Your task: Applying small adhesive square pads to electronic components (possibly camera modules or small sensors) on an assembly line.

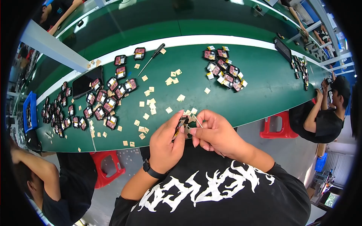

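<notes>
My left hand, a dark band at its wrist, grips a small black housing at the table's near edge. Fingers and thumb hide most of that part. Close against it, my right hand pinches a thin metal tool; its kind is unclear, as the fingers cover much of it. Just beyond both hands, small square cream pads lie scattered on the green tabletop. A group of black housings with reddish boards sits farther off to the right.
More black housings spread over the left side, near a dark tray. A screwdriver lies toward the far edge. A blue bin stands at far left. Co-workers sit at left and right, beside red stools.
</notes>
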{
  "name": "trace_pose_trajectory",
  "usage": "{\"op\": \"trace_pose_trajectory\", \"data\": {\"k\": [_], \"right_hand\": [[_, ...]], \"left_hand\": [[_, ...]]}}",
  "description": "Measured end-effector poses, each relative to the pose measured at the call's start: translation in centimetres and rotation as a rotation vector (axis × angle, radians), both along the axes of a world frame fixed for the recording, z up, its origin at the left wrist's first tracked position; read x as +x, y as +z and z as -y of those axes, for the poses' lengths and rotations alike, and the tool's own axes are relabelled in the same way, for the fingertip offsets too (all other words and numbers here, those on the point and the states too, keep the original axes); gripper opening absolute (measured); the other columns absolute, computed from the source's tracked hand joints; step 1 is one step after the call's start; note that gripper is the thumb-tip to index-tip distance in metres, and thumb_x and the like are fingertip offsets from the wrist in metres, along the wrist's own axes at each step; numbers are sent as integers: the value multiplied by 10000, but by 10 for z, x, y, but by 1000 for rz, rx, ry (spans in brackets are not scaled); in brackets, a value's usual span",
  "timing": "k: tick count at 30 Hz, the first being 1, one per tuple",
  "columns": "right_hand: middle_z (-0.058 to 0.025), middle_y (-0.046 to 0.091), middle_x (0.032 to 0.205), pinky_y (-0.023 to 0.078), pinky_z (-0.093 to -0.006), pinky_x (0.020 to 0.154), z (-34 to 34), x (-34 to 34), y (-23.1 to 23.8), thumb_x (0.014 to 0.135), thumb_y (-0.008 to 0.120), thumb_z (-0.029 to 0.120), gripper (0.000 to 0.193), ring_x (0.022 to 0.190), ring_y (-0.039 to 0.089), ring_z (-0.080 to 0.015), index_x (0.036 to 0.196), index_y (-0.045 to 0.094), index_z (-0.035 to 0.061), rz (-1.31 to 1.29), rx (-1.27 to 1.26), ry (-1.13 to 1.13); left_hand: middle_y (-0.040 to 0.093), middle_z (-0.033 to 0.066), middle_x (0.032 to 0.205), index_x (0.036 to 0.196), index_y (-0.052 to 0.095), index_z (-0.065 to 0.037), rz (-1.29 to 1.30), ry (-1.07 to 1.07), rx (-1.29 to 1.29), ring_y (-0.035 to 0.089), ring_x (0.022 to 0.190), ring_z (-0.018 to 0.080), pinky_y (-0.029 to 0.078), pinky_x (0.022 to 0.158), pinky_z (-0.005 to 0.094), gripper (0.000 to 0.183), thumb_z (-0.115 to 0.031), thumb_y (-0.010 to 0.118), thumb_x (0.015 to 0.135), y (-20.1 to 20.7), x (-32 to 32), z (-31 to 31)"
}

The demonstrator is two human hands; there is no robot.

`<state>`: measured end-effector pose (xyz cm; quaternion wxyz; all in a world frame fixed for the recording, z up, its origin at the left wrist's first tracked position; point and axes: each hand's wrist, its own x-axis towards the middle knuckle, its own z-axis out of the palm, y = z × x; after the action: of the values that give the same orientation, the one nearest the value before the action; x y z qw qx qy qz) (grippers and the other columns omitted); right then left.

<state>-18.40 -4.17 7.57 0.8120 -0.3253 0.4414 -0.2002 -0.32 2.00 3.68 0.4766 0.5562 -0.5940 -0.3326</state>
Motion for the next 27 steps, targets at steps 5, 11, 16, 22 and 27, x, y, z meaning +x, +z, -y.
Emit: {"op": "trace_pose_trajectory", "data": {"k": [5,11,16,22,27], "right_hand": [[-75,671,737,368,-230,440,-4,0,-5,991,662,43,191,496,515,-60,995,473,68,-94,-170,61],[-8,623,698,415,-244,538,-7,-13,-22,972,715,112,234,569,524,-52,1097,534,32,-173,-569,91],[-20,601,717,442,-261,583,11,-10,-5,920,770,126,309,608,544,-64,1186,643,32,-309,-898,191],[-48,622,835,438,-278,570,21,-5,-19,845,820,118,260,641,548,-93,1072,708,58,-224,-1241,322],[2,576,748,400,-249,545,12,-14,-17,874,773,86,155,638,496,-57,910,641,14,-253,-704,237]], "left_hand": [[722,111,1045,1399,577,14,-477,-37,360,652,719,119,535,643,276,411,20,586,988,5,2,-1],[696,71,1004,1469,465,1,-748,-105,509,625,714,82,504,602,228,470,18,558,1009,0,7,1],[709,112,988,1385,437,13,-500,-84,411,661,748,123,533,652,272,446,-1,608,973,-1,-1,-2],[709,133,944,1301,452,38,-336,-128,366,656,743,131,536,672,295,412,-29,651,946,-2,-3,-3],[657,95,1058,1287,451,12,-575,-163,504,571,730,79,482,640,231,302,57,541,1001,-1,2,-4]]}}
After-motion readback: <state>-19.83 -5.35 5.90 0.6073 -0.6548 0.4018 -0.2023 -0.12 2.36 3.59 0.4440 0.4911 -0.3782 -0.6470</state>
